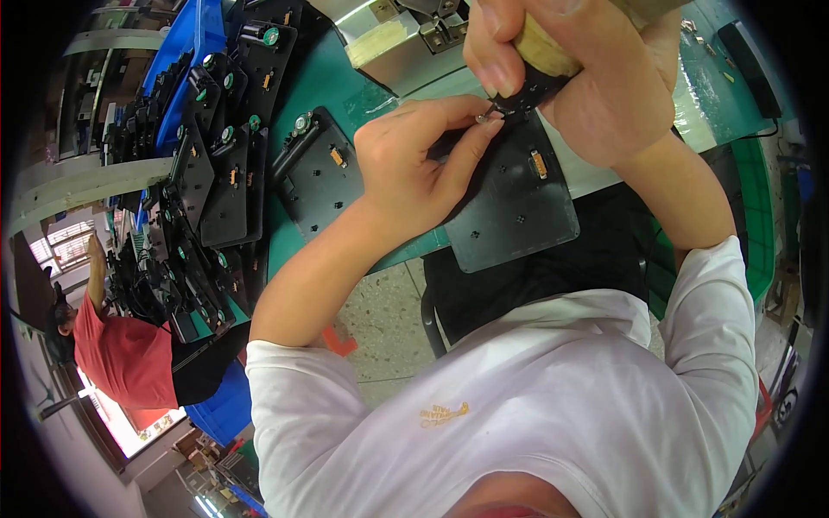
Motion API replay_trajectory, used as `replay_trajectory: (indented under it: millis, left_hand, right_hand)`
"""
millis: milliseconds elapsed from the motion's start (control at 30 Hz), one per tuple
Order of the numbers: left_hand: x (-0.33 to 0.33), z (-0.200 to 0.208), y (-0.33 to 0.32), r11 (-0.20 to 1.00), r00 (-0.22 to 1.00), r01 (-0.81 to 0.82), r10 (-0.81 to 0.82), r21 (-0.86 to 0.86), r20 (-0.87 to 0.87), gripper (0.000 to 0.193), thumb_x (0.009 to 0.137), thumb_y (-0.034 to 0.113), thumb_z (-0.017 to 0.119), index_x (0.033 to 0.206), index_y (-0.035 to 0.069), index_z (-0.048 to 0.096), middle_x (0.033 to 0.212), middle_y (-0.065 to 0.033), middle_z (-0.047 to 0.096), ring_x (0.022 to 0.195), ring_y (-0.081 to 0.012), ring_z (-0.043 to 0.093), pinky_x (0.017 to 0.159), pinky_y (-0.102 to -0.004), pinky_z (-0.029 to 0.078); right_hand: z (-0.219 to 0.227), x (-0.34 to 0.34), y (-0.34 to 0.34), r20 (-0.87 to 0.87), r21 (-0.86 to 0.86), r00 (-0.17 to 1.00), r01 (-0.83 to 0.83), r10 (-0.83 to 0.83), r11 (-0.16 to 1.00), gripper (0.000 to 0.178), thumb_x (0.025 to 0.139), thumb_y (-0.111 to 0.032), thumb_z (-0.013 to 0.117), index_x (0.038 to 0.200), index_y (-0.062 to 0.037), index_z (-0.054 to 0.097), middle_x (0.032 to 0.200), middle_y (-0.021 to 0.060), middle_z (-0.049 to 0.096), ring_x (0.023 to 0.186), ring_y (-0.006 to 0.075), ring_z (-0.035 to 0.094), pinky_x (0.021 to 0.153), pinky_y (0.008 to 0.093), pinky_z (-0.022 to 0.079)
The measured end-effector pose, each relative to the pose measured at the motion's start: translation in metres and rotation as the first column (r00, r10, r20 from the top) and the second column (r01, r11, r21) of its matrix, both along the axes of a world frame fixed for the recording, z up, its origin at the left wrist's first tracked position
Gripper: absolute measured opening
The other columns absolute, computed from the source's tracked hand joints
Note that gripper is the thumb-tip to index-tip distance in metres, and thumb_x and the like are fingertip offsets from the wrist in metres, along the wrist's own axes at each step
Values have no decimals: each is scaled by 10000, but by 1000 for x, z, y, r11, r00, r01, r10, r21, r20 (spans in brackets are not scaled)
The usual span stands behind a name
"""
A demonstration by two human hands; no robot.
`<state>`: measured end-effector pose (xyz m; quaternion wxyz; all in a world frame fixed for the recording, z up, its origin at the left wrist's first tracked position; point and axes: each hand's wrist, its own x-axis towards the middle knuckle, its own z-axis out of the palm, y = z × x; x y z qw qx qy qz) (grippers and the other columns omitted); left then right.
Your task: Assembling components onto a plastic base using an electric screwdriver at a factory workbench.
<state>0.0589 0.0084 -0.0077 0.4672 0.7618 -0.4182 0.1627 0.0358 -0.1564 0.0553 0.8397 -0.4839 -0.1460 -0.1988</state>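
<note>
My right hand (pixel 604 104) is wrapped around an electric screwdriver (pixel 546 50) with a yellowish body and a black nose. The nose tilts down and left over a black plastic panel (pixel 518 207). At the tip of its bit, the thumb and forefinger of my left hand (pixel 419 160) pinch a tiny metal screw (pixel 484 118). The panel has rounded corners, small posts and an orange-brown connector (pixel 539 164) near its right edge. Its far end is hidden under my hands. Left of my wrist lies a similar panel (pixel 321 186) carrying a black cylinder and a round green part.
Several similar panels (pixel 233 173) are piled along the left of the green table (pixel 319 78), beside a blue bin (pixel 207 30). A metal fixture (pixel 406 43) stands at the back. A dark box (pixel 749 69) and loose small parts lie at right. Another person (pixel 125 350) stands far left.
</note>
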Motion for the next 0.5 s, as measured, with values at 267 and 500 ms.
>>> replay_trajectory:
  millis: [267, 500]
  left_hand:
    - [2, -6, -1, 1000, 1000, -4, 4, -24, -5, 125, 780, 41, 814, 875, 24, 734, 713, -95, 713, 599, -198, 687, 553, -272, 514]
    - [1, 0, 1, 1000, 1000, -2, 2, 28, 18, 145, 768, 69, 833, 861, 21, 732, 698, -95, 704, 578, -210, 676, 560, -285, 510]
  right_hand:
    - [-3, 1, 2, 18, 25, 999, 26, -26, 999, 194, 894, -193, 725, 809, -44, 633, 591, 16, 587, 507, 87, 526, 497, 231, 411]
    - [1, -3, -4, -47, -160, 999, -26, 19, 987, 163, 885, -144, 735, 801, -35, 646, 622, 7, 611, 538, 74, 564, 510, 215, 426]
